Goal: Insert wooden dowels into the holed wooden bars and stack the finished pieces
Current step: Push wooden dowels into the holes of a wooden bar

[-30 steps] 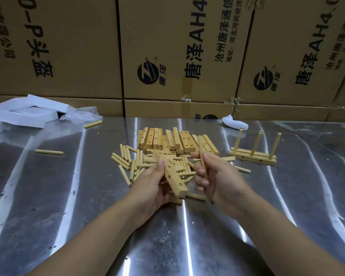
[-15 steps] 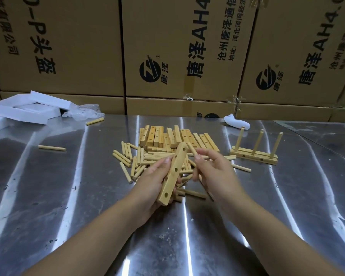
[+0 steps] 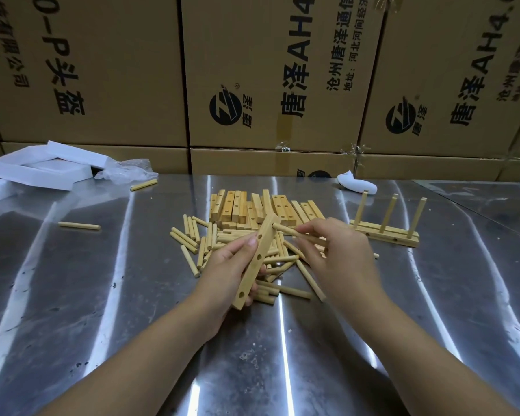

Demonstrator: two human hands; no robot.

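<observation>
Wood bar (image 3: 264, 240) clamped in L grip (image 3: 231, 271), R grip (image 3: 336, 253) pinching dowel (image 3: 285, 230), mostly hidden by fingers

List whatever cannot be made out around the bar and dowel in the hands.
Head view only.
- How deep, if at all, the dowel sits in the top hole of the bar: the bar itself hides it.
- The dowel's rear end: covered by the right hand.
- Count of loose dowels beneath the left hand: hidden.
- Print on the cartons: cut off by the top edge.
</observation>
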